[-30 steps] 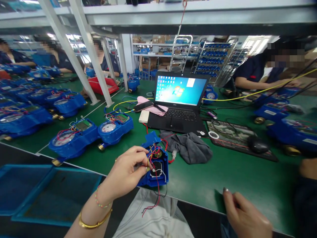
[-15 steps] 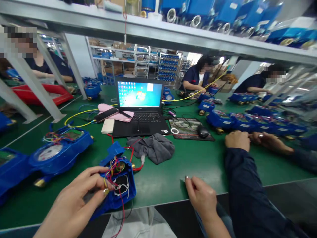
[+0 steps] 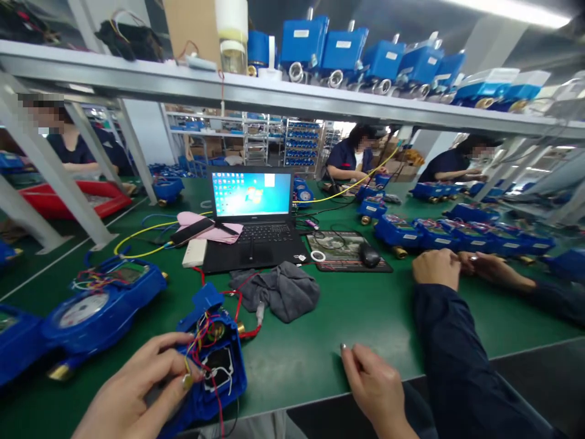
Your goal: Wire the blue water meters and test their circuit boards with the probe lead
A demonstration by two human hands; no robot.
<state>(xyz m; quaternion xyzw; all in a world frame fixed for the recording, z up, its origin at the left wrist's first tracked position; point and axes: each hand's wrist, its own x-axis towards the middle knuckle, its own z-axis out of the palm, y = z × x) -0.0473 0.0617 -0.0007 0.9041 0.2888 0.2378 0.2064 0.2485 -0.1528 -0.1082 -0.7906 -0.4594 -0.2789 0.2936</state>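
An opened blue meter housing [image 3: 237, 366] lies at the table's near edge, with thin red, yellow and white wires [image 3: 201, 341] and a black part inside. My left hand [image 3: 137, 381] reaches over its left side, thumb and index finger pinched on some wires. Part of the housing is hidden behind that hand. My right hand [image 3: 375, 381] rests on the table edge with curled fingers; no object shows in it, and its palm is out of sight. A red cable [image 3: 250, 333] with a pale connector runs beside the housing's brass fitting.
A grey cloth [image 3: 287, 292] lies before a laptop [image 3: 251, 244]. A mouse [image 3: 369, 255] sits on a patterned pad. Blue meters [image 3: 105, 305] stand left; several more line the right. A co-worker's hands [image 3: 436, 268] rest at right. A loaded shelf [image 3: 183, 79] spans above.
The camera view has tilted up, so the shelf and table things appear lower. My left hand stays at the wires and my right hand stays curled at the table edge.
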